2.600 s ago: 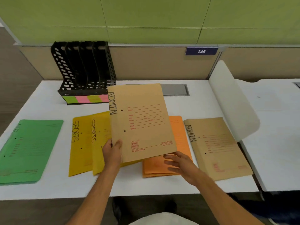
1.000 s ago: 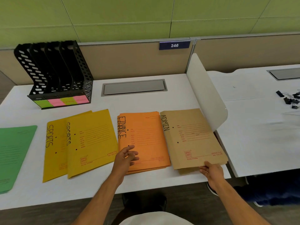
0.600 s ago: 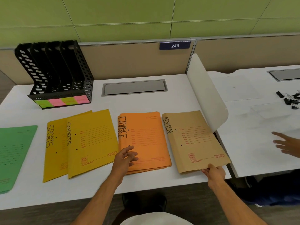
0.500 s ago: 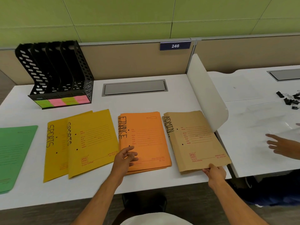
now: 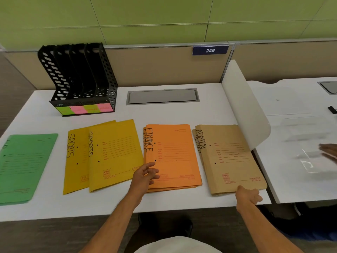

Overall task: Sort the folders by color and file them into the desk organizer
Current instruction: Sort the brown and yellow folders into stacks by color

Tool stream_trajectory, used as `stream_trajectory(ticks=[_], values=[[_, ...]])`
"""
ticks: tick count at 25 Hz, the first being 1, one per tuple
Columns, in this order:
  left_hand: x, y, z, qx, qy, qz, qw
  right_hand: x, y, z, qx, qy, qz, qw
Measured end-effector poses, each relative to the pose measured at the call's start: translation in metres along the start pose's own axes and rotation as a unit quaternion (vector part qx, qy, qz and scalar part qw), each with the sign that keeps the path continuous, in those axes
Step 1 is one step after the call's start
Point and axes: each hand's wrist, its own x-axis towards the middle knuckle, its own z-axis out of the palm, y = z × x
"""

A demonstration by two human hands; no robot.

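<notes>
White desk (image 5: 45,110): two SPORTS folders (image 5: 113,154); left hand (image 5: 145,177) grip loose, right hand (image 5: 249,196) unclear.

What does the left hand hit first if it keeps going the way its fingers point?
The left hand points right and slightly away, low over the orange FINANCE stack. It would probably slide across that stack first; height above the paper is unclear.

green folder (image 5: 25,167) cut off at left edge, another person's hand (image 5: 329,152) blurred at right
</notes>
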Motion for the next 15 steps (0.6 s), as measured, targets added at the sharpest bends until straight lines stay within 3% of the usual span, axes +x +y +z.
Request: stream_trajectory(ticks=[3, 6, 12, 15], values=[[-0.002, 0.002, -0.017, -0.002, 0.006, 0.008, 1.000, -0.026, -0.009, 0.010, -0.031, 0.014, -0.098, 0.995], [0.003, 0.004, -0.043, 0.002, 0.005, 0.011, 1.000, -0.055, -0.015, 0.035, -0.041, -0.028, -0.202, 0.978], [0.022, 0.004, -0.135, 0.019, 0.012, 0.010, 1.000, -0.159, -0.024, 0.115, -0.042, -0.170, -0.306, 0.936], [0.031, -0.004, -0.203, 0.024, 0.028, -0.002, 0.999, -0.219, -0.016, 0.162, -0.047, -0.302, -0.300, 0.904]])
